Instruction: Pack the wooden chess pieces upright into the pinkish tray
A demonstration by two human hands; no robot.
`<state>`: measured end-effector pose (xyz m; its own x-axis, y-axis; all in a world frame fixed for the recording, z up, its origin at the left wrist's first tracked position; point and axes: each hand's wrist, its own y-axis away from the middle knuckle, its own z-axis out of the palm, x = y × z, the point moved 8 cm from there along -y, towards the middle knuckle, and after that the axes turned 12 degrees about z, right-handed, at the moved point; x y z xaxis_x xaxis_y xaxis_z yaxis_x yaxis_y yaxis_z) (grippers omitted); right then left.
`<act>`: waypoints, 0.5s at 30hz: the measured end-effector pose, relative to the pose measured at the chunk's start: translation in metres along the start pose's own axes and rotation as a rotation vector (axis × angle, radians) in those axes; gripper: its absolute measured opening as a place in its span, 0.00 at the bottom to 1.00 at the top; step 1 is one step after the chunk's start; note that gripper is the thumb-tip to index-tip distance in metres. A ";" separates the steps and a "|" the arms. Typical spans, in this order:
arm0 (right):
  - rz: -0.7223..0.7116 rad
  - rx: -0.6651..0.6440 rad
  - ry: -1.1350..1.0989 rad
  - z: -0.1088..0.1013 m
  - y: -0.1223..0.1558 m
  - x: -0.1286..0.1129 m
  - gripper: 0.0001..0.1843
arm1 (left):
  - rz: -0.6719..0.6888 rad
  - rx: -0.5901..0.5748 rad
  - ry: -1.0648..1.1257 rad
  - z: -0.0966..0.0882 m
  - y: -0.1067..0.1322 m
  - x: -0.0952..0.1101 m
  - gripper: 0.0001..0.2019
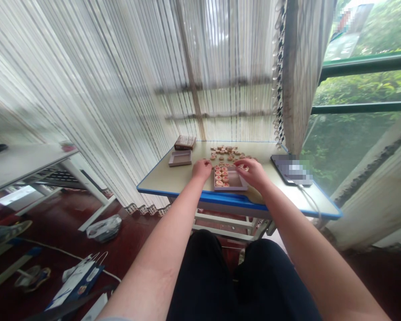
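Observation:
A shallow box (235,182) stands on the small blue-edged table (160,180) and holds several round wooden chess pieces (221,174) in rows along its left side. My left hand (201,169) rests curled at the box's left edge, fingers closed, beside those rows. My right hand (253,171) lies over the box's right far corner with fingers pinched on a round wooden piece (244,167). More loose pieces (226,153) lie scattered on the table beyond the box.
An empty box lid (180,158) and a dark patterned box (185,142) sit at the table's far left. A dark phone (291,170) with a cable lies at the right. Striped curtains hang behind. Another desk (23,162), bags and shoes are at the left.

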<state>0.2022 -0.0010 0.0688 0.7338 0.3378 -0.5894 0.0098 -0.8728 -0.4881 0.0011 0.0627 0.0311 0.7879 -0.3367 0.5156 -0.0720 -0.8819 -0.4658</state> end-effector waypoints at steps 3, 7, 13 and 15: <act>0.186 0.184 0.085 -0.013 -0.011 0.035 0.21 | -0.002 0.000 -0.001 0.000 0.000 -0.001 0.11; 0.340 0.188 0.261 -0.008 -0.016 0.066 0.28 | -0.004 0.019 0.026 0.001 0.000 -0.004 0.12; 0.284 0.142 0.324 0.002 -0.013 0.069 0.20 | 0.002 0.040 0.069 0.001 0.001 -0.005 0.12; 0.271 0.139 0.344 0.004 -0.013 0.069 0.20 | 0.002 0.040 0.074 0.001 0.002 -0.005 0.13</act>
<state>0.2497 0.0352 0.0323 0.8804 -0.0527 -0.4713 -0.2873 -0.8499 -0.4417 -0.0023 0.0633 0.0270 0.7401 -0.3631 0.5661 -0.0477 -0.8679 -0.4944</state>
